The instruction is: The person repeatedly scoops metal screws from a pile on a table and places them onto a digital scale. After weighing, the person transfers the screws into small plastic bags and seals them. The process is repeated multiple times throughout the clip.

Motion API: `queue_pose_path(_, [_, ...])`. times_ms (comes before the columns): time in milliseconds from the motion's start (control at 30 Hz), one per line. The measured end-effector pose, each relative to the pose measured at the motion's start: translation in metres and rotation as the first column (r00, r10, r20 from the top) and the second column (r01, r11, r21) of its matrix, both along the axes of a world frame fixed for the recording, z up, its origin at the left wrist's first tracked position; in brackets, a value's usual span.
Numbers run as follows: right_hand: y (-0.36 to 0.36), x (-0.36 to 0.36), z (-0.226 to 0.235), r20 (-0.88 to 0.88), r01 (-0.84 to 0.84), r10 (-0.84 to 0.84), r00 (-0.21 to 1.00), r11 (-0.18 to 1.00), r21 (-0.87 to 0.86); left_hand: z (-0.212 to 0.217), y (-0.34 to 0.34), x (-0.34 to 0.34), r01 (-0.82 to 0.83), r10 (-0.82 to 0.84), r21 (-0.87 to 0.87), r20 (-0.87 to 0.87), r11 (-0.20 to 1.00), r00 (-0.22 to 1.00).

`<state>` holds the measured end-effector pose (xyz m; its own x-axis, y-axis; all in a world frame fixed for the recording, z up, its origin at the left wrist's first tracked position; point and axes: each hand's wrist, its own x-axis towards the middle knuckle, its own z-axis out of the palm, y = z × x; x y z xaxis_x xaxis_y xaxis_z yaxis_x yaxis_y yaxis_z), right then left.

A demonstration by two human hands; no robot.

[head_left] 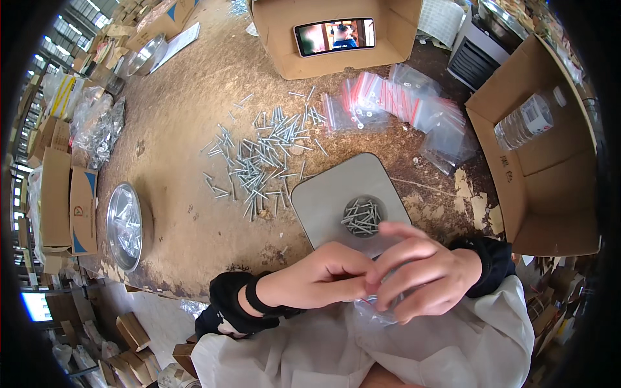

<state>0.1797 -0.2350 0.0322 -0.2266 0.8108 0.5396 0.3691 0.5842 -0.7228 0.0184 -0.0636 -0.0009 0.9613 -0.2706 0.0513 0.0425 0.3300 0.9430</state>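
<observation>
My left hand is closed, its thumb and forefinger pinching the top of a small clear zip bag with a red strip. Curled around the same edge from the other side are the fingers of my right hand; they hide much of the bag, and its contents cannot be made out. Just beyond my hands, a round dish of screws rests on a grey square plate that looks like a scale pan. Farther off lies a loose pile of silvery screws on the worn brown table.
Red-striped zip bags, some holding small white pieces, lie at the far right. A phone leans inside a cardboard box. Another open box with a plastic bottle stands right. At left sits a metal bowl of clear packets.
</observation>
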Motion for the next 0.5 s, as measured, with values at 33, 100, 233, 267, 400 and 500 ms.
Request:
queue_pose_path(33, [-0.002, 0.000, -0.001, 0.046, 0.029, -0.029, 0.998, 0.999, 0.014, 0.002, 0.005, 0.002, 0.040, -0.040, 0.072, -0.009, 0.997, 0.999])
queue_pose_path(100, [-0.003, -0.001, -0.004, 0.152, 0.088, -0.098, 0.983, 0.993, 0.077, 0.010, 0.011, 0.005, 0.081, -0.083, 0.158, 0.007, 0.984, 0.997])
queue_pose_path(233, [0.000, -0.003, -0.001, 0.277, 0.060, -0.076, 0.958, 0.996, 0.066, 0.008, -0.010, 0.008, -0.010, -0.014, 0.115, 0.204, 0.993, 0.979])
queue_pose_path(267, [0.002, -0.004, 0.000, 0.295, 0.048, -0.062, 0.953, 0.997, 0.054, 0.003, -0.016, 0.007, -0.020, -0.018, 0.153, 0.243, 0.988, 0.970])
queue_pose_path(400, [0.004, -0.001, -0.007, 0.070, 0.090, -0.091, 0.993, 0.996, 0.016, 0.005, -0.001, -0.004, 0.010, -0.021, 0.152, 0.070, 0.988, 0.997])
queue_pose_path(500, [0.010, 0.017, -0.011, 0.109, 0.278, -0.279, 0.954, 0.960, 0.030, 0.005, 0.014, 0.000, -0.174, 0.194, -0.128, 0.169, 0.976, 0.966])
